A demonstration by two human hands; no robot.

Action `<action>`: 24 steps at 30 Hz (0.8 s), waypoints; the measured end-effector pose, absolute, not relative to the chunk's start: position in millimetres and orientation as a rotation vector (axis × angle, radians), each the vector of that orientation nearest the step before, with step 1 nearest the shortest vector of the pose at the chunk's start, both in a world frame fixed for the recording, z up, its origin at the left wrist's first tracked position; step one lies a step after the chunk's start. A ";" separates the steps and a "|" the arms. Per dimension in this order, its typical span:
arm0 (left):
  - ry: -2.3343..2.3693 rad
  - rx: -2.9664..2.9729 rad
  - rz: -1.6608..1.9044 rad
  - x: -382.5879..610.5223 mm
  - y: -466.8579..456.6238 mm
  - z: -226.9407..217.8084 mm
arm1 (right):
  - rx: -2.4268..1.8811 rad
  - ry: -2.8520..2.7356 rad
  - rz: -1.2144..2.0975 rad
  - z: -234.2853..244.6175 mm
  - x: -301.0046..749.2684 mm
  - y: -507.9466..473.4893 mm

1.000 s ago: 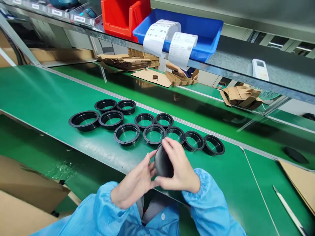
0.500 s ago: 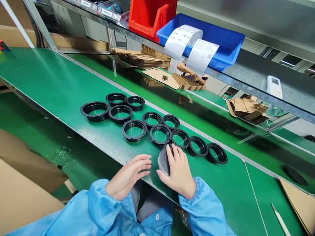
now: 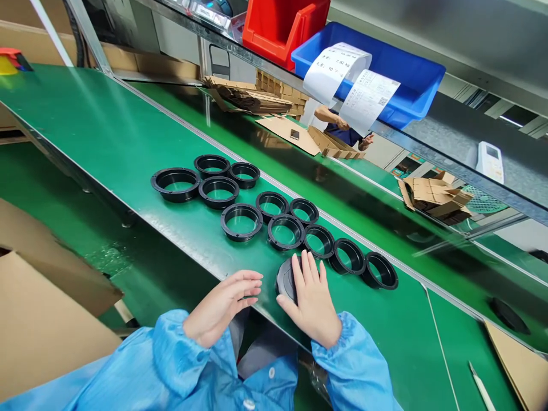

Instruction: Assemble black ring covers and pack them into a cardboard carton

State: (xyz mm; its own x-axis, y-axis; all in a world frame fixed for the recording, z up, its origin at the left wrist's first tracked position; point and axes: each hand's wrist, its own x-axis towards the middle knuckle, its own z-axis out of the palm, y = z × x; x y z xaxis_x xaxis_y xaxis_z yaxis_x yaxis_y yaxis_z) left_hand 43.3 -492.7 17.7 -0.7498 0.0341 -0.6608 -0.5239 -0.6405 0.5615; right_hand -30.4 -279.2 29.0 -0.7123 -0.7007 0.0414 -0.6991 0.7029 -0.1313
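Fingers (image 3: 307,268) of the right hand (image 3: 315,311) lie across a black disc (image 3: 284,280).

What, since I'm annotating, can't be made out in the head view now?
Head view: right part of the dark disc, covered by the right hand.
Head view: near end of the pale tool, cut by the bottom edge.
Head view: fine print on the lower label, too small.
Head view: rest of the red-yellow item, cut by the left edge.

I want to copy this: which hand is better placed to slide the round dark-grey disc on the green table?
Probably the right hand: it lies over the round dark-grey disc. The left hand hovers apart.
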 end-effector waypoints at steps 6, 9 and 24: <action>1.147 -1.006 2.435 50.9 -504.3 17.5 | -1.140 3.069 -0.484 50.2 -39.5 -288.2; 1.166 -1.039 2.434 55.4 -507.2 21.3 | -1.250 2.854 -0.285 24.3 -37.1 -296.0; 1.728 -0.761 2.433 75.3 -462.9 28.8 | -1.704 2.944 -0.414 3.7 16.8 -301.7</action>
